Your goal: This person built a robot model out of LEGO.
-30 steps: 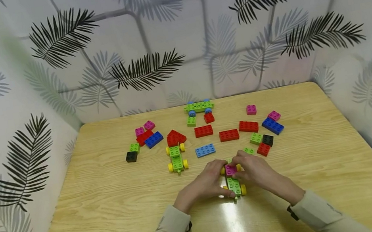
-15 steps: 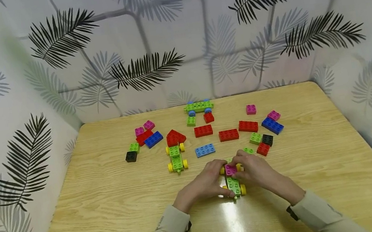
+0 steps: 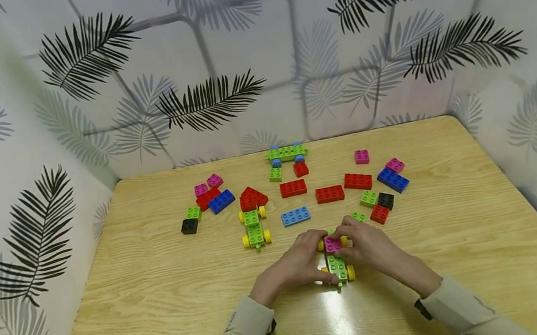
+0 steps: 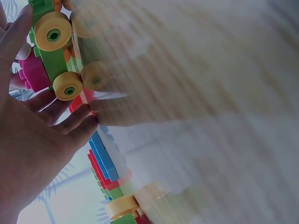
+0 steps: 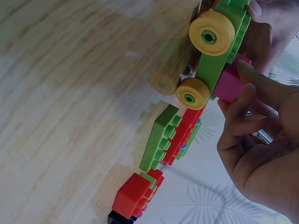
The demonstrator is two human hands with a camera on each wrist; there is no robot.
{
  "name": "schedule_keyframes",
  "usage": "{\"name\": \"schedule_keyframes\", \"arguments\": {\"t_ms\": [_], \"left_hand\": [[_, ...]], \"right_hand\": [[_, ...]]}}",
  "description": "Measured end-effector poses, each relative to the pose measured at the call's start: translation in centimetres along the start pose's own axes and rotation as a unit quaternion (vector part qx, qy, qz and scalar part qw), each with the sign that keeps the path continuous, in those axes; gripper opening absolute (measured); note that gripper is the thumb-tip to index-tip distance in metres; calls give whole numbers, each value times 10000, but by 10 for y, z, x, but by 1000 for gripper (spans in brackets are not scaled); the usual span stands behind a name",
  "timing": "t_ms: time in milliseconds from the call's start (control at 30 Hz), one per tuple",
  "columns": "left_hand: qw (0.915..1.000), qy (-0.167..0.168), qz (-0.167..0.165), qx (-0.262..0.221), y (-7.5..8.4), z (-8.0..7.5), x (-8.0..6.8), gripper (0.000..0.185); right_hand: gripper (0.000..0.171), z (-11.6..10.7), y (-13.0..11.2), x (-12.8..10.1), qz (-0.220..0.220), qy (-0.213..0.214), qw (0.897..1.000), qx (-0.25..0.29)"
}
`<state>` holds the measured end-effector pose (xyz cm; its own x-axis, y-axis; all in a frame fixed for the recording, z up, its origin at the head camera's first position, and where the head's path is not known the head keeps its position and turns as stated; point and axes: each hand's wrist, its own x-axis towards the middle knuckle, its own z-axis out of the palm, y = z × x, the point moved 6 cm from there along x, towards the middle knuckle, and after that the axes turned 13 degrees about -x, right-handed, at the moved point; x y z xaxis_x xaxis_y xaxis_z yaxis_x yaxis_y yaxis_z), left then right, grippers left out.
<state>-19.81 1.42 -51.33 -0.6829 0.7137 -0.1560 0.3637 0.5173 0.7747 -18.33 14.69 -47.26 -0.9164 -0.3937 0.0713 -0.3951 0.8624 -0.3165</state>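
A small green toy car base (image 3: 337, 268) with yellow wheels stands on the table in front of the person. My left hand (image 3: 293, 266) grips it lengthwise, thumb at the near end and fingers along the far end. A magenta brick (image 3: 333, 244) sits on the car base's far half; the right wrist view shows this magenta brick (image 5: 229, 84) right against the green top. My right hand (image 3: 373, 247) pinches the brick between thumb and fingertips. From the left wrist view, yellow wheels (image 4: 53, 31) touch the tabletop.
A second green car base (image 3: 255, 233) with yellow wheels stands to the left, a light blue brick (image 3: 296, 216) beside it. Loose red, blue, green, magenta and black bricks lie beyond the hands. A green base with blue wheels (image 3: 287, 154) stands at the back edge.
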Motion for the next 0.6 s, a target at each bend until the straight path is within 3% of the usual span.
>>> {"name": "schedule_keyframes", "arguments": {"t_ms": [600], "left_hand": [[10000,-22,-35,-30,0,1,0,96]], "right_hand": [[28,1,-1,-8,-209,403,9990,-59]]}}
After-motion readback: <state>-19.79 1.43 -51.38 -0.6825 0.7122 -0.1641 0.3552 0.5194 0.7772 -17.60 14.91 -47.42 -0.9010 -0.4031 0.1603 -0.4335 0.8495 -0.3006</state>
